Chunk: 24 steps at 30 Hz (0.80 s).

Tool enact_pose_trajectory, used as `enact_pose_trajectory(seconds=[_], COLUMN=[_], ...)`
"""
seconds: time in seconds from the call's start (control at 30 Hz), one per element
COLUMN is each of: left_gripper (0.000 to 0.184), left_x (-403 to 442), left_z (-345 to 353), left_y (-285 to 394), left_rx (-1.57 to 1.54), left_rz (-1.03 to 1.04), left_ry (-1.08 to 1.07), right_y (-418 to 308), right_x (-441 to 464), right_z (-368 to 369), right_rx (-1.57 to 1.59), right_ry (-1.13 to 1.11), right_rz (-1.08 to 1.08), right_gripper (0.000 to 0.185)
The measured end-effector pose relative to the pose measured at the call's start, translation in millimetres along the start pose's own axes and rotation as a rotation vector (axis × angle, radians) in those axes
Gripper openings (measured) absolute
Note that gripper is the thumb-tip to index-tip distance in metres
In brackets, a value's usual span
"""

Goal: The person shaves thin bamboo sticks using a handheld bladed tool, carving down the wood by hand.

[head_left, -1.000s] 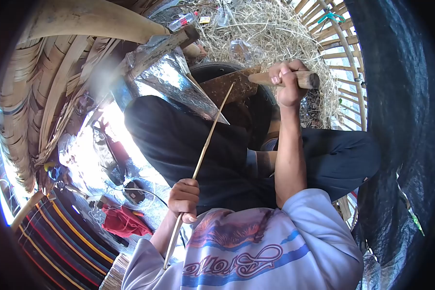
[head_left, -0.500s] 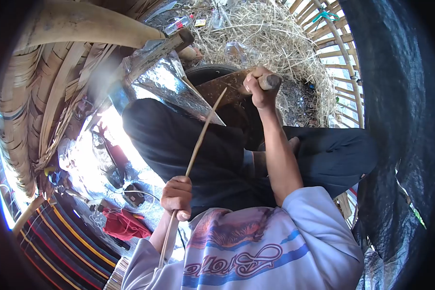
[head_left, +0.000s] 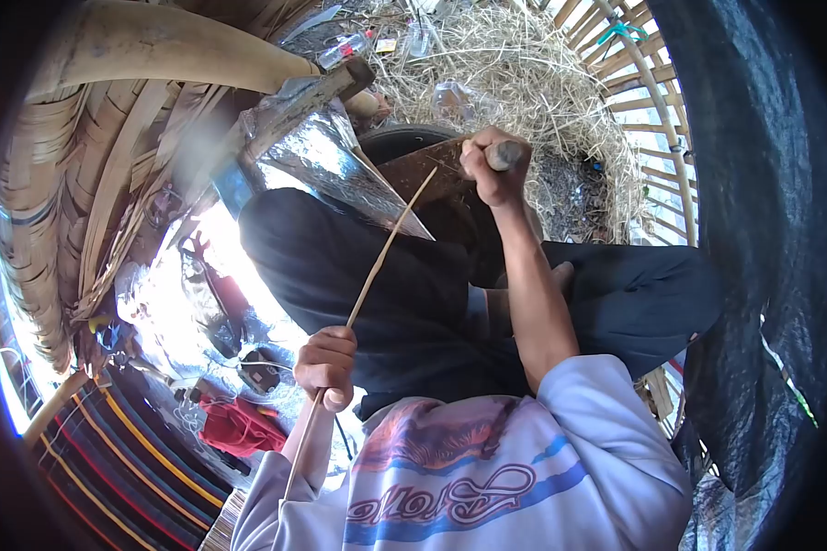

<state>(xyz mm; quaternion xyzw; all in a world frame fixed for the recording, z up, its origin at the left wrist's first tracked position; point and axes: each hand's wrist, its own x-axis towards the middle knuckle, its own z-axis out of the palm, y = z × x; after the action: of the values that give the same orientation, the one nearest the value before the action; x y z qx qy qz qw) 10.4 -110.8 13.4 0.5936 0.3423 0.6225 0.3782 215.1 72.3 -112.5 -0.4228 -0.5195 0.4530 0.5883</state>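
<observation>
While left fingers (head_left: 325,353) clasp a stick (head_left: 375,270), right fingers (head_left: 473,158), clenching what seems a knife handle (head_left: 504,155), have shifted leftward.

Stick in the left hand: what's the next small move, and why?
Perhaps ease the stick against the blade: the left hand grips the stick, the right hand holds the blade's handle, and the tip overlaps the blade in view, though contact is unclear.
</observation>
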Motion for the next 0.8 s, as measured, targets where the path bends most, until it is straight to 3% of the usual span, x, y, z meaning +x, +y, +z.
enact_pose_trajectory(seconds=[0.07,0.1,0.2,0.23,0.3,0.37,0.43,0.5,0.6,0.63,0.7,0.8], left_gripper=[0.053,0.053,0.054,0.054,0.054,0.054,0.054,0.052,0.049,0.050,0.050,0.051], left_x=[2.0,-1.4,-3.3,-1.0,0.6,-2.7,-2.2,-1.7,-4.8,-4.2,-1.4,-6.8], left_z=[-5.4,-5.3,0.5,2.5,4.6,1.9,-1.8,-5.6,-6.5,-6.5,-5.1,-8.1], left_y=[-1.4,0.3,0.3,0.9,1.4,4.1,-0.4,-2.6,-2.2,-1.7,-3.0,-2.3], left_rx=[-0.003,-0.010,-0.016,-0.026,-0.038,-0.019,-0.020,-0.019,-0.021,-0.028,-0.025,-0.020], left_rz=[-0.003,-0.018,-0.022,-0.022,0.001,0.003,-0.004,0.001,0.002,-0.006,0.007,0.016], left_ry=[-0.016,-0.022,0.002,-0.012,-0.029,-0.034,-0.006,0.010,0.058,0.088,0.072,0.076], right_y=[-7.6,-18.1,-40.1,-6.2,8.9,17.9,4.5,-29.0,-32.8,-11.9,11.2,16.7], right_x=[10.6,13.7,18.2,0.2,-3.2,-1.9,7.2,14.1,18.5,6.3,-4.7,-9.4], right_z=[-4.9,-7.5,-3.7,-1.8,-4.5,-3.3,-9.8,-7.4,-14.7,-14.7,-11.2,-14.2], right_rx=[0.052,0.237,0.331,0.163,-0.028,0.000,-0.017,0.403,0.437,0.302,0.071,0.163], right_ry=[0.019,0.025,0.026,0.010,-0.022,0.042,0.035,0.094,0.055,0.058,0.044,0.092], right_rz=[-0.139,-0.061,-0.059,0.110,-0.019,0.050,-0.062,0.013,-0.077,0.021,-0.032,0.095], right_gripper=[0.021,0.020,0.021,0.021,0.021,0.020,0.020,0.018,0.017,0.018,0.019,0.019])
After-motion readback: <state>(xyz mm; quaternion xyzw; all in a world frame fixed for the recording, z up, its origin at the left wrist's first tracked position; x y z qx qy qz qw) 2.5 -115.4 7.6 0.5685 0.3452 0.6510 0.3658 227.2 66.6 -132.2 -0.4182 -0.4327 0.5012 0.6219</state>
